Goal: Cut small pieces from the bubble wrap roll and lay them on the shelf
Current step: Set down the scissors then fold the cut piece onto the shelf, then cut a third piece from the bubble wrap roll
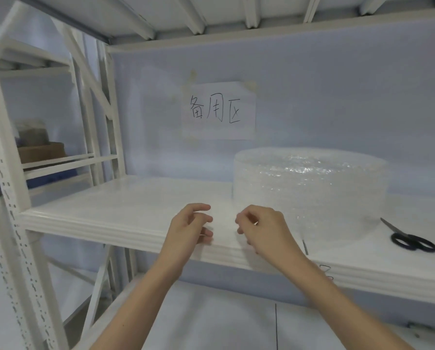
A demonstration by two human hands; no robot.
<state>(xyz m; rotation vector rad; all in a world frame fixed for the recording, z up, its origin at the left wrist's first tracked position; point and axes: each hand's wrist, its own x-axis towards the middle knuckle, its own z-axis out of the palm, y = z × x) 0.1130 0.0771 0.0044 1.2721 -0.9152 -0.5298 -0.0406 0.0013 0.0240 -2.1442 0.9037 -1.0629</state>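
White steel makes up the shelf (115,218), and at its near edge both hands work close together. The left hand (190,229) and the right hand (260,229) are curled, fingertips pinched towards each other with a small gap between the two hands. They seem to hold a thin clear sheet at the shelf edge, but the film is too pale against the white board to be sure, so whether each hand is clamped on anything I cannot tell.

Just beyond the right hand, on the right half of the shelf, the bubble wrap roll (310,190) stands on its flat end. The scissors (411,239) lie to the right of the roll near the front edge, blades together, well apart from either hand.

If a piece is being laid, it would go best smoothed flat from the middle outwards, set on the bare left part of the board away from the roll so it does not overhang the edge.

Farther back, a paper sign (219,111) with handwritten characters is taped to the rear wall.
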